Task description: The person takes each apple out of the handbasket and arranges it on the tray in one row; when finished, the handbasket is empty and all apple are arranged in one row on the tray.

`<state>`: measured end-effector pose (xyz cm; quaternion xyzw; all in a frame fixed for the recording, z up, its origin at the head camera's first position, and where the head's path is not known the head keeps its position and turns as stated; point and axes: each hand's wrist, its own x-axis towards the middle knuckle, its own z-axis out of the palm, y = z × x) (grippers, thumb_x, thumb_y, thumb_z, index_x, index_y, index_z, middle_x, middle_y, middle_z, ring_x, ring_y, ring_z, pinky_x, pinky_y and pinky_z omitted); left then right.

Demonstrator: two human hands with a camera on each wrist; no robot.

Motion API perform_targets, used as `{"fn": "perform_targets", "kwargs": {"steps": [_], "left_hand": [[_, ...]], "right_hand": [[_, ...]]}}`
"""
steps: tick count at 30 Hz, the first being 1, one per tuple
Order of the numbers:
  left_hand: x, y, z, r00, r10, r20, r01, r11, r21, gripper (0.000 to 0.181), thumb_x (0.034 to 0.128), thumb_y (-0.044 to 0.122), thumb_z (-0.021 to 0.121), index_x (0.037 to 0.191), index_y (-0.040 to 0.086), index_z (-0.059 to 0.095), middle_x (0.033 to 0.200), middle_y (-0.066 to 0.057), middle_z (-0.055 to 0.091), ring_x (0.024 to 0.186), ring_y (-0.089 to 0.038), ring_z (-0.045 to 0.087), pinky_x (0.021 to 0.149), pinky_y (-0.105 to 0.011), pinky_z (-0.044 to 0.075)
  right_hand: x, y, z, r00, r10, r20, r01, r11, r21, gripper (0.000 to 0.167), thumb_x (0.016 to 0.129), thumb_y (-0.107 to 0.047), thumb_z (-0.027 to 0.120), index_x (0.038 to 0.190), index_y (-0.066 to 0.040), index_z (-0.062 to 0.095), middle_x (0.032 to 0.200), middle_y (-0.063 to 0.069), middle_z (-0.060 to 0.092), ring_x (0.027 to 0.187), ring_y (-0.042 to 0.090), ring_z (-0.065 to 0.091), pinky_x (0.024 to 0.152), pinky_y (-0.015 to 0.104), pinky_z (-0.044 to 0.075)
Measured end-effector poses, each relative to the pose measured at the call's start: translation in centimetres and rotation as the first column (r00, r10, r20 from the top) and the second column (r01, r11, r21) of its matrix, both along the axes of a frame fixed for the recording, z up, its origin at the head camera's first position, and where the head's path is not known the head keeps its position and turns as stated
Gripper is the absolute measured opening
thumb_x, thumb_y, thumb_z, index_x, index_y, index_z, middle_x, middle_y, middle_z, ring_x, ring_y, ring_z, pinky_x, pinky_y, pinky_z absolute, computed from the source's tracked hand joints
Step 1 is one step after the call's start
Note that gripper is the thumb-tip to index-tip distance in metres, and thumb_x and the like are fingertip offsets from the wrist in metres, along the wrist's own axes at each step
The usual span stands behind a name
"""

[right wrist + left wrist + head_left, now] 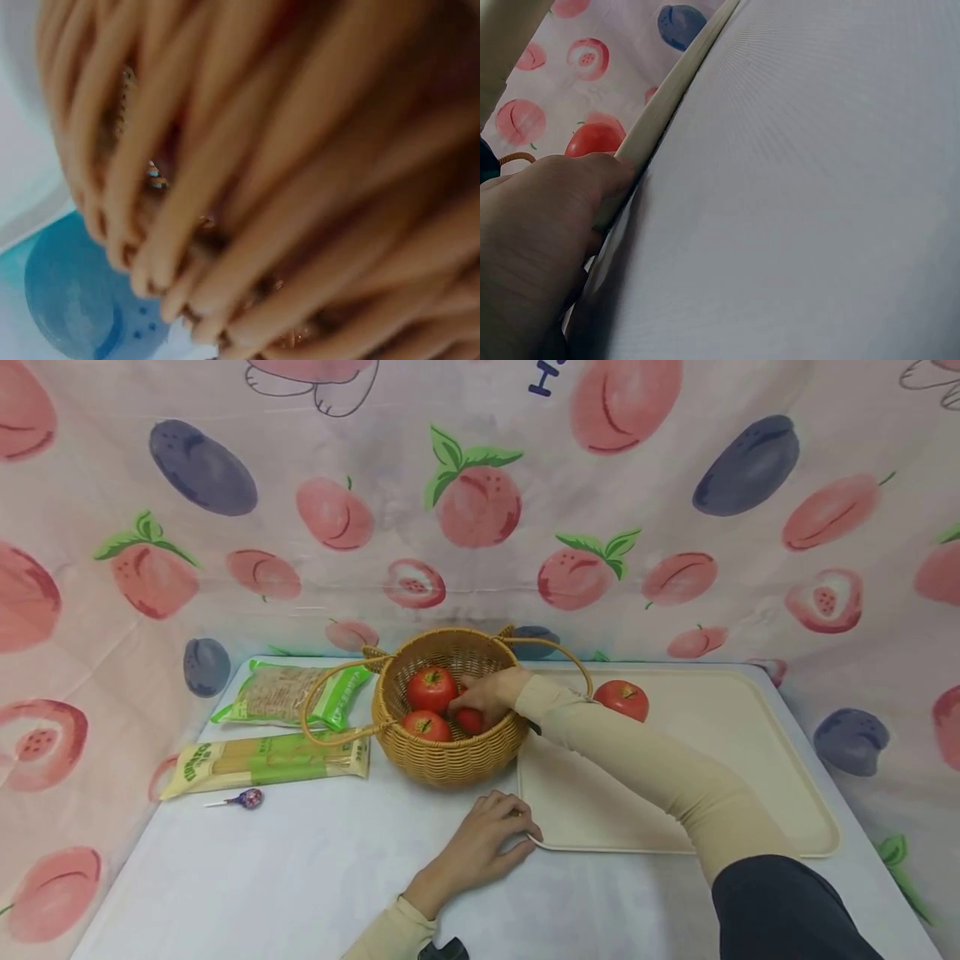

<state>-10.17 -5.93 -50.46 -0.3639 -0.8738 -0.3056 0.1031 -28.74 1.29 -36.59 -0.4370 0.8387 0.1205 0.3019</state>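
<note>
A wicker basket [442,764] with two loop handles stands at the middle of the table. My right hand [491,693] reaches into it and grips a red apple [469,721], partly hidden by the fingers. Beside that apple lie an upper apple [431,687] and a lower apple [425,725]. My left hand [491,837] holds the near left corner of a cream tray [750,752]; in the left wrist view the thumb lies on the tray rim [664,105]. Woven strands of the basket fill most of the right wrist view, hiding the right fingers there.
On the tray, behind my right forearm, sits another apple [624,699]. Left of the basket lie a green-edged clear bag [288,693], a pack of dry noodles [270,762] and a lollipop [250,798]. A fruit-print cloth [480,568] hangs behind the table.
</note>
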Motion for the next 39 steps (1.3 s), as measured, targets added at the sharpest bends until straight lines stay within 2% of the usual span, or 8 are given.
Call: {"fn": "perform_targets", "kwargs": {"steps": [5, 11, 19, 26, 33, 39], "left_hand": [[0.0, 0.0, -0.1, 1.000, 0.002, -0.001, -0.002, 1.000, -0.002, 0.009, 0.0886, 0.027, 0.065, 0.097, 0.031, 0.067, 0.102, 0.013, 0.055, 0.101, -0.005, 0.047, 0.090, -0.028, 0.039], [-0.1, 0.0, -0.2, 1.000, 0.001, -0.010, -0.001, 1.000, -0.006, 0.009, 0.0890, 0.028, 0.064, 0.097, 0.032, 0.067, 0.102, 0.013, 0.054, 0.101, -0.005, 0.047, 0.090, -0.028, 0.039], [-0.1, 0.1, -0.3, 1.000, -0.006, -0.004, 0.005, 1.000, -0.011, 0.010, 0.0890, 0.028, 0.064, 0.097, 0.032, 0.066, 0.103, 0.013, 0.055, 0.101, -0.005, 0.047, 0.090, -0.028, 0.039], [-0.2, 0.0, -0.2, 1.000, -0.004, -0.019, 0.004, 1.000, -0.003, 0.010, 0.0882, 0.028, 0.065, 0.097, 0.032, 0.067, 0.102, 0.012, 0.055, 0.100, -0.006, 0.047, 0.090, -0.029, 0.039], [-0.1, -0.1, 0.1, 1.000, 0.000, -0.004, 0.000, 1.000, -0.010, 0.010, 0.0884, 0.027, 0.065, 0.097, 0.032, 0.067, 0.103, 0.012, 0.055, 0.101, -0.006, 0.047, 0.091, -0.030, 0.039], [-0.1, 0.0, 0.1, 1.000, 0.001, 0.016, 0.000, 1.000, -0.007, 0.010, 0.0881, 0.027, 0.065, 0.097, 0.032, 0.067, 0.103, 0.012, 0.055, 0.101, -0.006, 0.047, 0.091, -0.030, 0.039]], "right_hand": [[0.0, 0.0, 0.0, 0.999, 0.006, 0.034, -0.004, 0.999, -0.052, 0.058, 0.087, -0.032, 0.067, 0.139, -0.030, 0.042, 0.144, 0.014, 0.030, 0.126, 0.028, 0.043, 0.104, 0.043, 0.039], [0.1, 0.0, 0.0, 0.999, -0.025, 0.037, 0.028, 0.995, -0.101, 0.059, 0.087, -0.038, 0.064, 0.140, -0.033, 0.040, 0.153, 0.016, 0.022, 0.133, 0.029, 0.038, 0.106, 0.045, 0.037], [0.1, 0.5, 0.3, 0.999, -0.028, 0.027, 0.033, 0.975, -0.221, 0.055, 0.082, -0.037, 0.066, 0.133, -0.035, 0.047, 0.142, 0.010, 0.031, 0.119, 0.025, 0.048, 0.100, 0.042, 0.041], [0.3, 0.9, 0.9, 0.997, -0.047, 0.059, 0.062, 0.958, -0.280, 0.057, 0.083, -0.037, 0.066, 0.136, -0.035, 0.044, 0.144, 0.006, 0.030, 0.120, 0.022, 0.047, 0.101, 0.041, 0.040], [0.7, 1.2, 1.1, 0.999, -0.007, 0.045, 0.023, 0.930, -0.366, 0.054, 0.084, -0.034, 0.065, 0.134, -0.031, 0.046, 0.135, -0.002, 0.036, 0.116, 0.017, 0.050, 0.099, 0.036, 0.043], [1.1, 1.6, 1.3, 0.999, -0.013, 0.048, 0.033, 0.893, -0.449, 0.058, 0.083, -0.033, 0.066, 0.137, -0.031, 0.043, 0.138, -0.001, 0.034, 0.115, 0.017, 0.051, 0.098, 0.037, 0.044]]}}
